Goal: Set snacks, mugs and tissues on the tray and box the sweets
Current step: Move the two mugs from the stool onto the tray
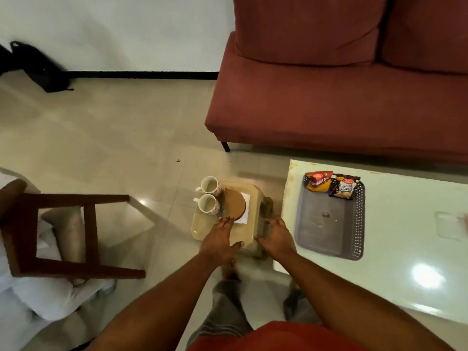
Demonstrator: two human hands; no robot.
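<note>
My hands reach down to the stool: left hand (219,236) flat, fingers spread, right hand (276,234) curled loosely round its right edge, neither grasping anything. Two mugs (209,196) wait on the stool's far left; the tray (326,224), right on the table, holds two snack packets (331,184), likely first.

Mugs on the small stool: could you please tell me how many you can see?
2: far mug and near mug, side by side at the beige stool's left edge.
</note>
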